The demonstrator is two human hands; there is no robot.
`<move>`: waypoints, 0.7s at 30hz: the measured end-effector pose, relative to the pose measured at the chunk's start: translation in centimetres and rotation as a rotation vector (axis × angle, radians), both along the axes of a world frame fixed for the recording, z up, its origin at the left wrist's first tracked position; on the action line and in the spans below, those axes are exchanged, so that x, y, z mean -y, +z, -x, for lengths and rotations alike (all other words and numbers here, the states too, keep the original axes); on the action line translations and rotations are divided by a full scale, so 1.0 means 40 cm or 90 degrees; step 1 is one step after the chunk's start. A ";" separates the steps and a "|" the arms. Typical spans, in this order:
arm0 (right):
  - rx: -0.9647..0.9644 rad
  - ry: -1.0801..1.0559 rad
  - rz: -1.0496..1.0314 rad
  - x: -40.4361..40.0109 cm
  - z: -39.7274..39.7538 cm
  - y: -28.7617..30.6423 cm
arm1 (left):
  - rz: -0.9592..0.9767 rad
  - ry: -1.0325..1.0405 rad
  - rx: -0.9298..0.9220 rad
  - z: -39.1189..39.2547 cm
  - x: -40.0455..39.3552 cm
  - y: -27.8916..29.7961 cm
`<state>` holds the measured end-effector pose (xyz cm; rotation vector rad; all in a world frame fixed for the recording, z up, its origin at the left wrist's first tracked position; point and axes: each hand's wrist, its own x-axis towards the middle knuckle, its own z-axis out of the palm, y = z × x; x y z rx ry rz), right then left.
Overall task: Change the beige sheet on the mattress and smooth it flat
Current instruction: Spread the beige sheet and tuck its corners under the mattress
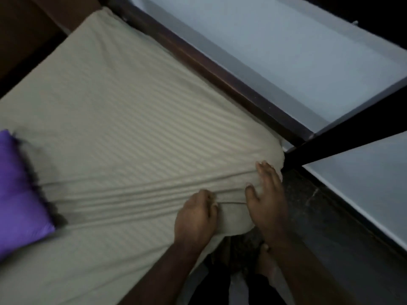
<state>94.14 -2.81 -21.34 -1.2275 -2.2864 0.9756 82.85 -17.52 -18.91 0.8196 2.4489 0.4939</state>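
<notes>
A beige striped sheet covers the mattress, which fills the left and middle of the head view. Long creases run across it from the near right corner toward the left. My left hand is closed on a bunched fold of the sheet at the near edge, close to that corner. Just to its right, my right hand lies flat on the sheet over the corner, fingers spread, pressing the cloth down.
A purple pillow lies on the sheet at the left edge. A dark wooden bed frame borders the far side against a pale wall. A dark post crosses at right. Dark floor shows beside the corner.
</notes>
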 end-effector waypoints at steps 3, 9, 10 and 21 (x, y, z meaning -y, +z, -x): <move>0.013 0.079 -0.018 0.044 -0.034 0.006 | 0.038 0.123 0.120 -0.052 0.117 -0.008; 0.020 0.031 0.193 0.158 -0.093 0.019 | 0.010 0.431 0.306 -0.206 0.278 0.023; 0.025 -0.041 0.275 0.158 -0.105 0.021 | -0.027 0.516 0.364 -0.232 0.298 0.029; 0.046 -0.065 0.720 0.306 -0.129 -0.069 | -0.449 1.164 0.627 -0.309 0.548 -0.058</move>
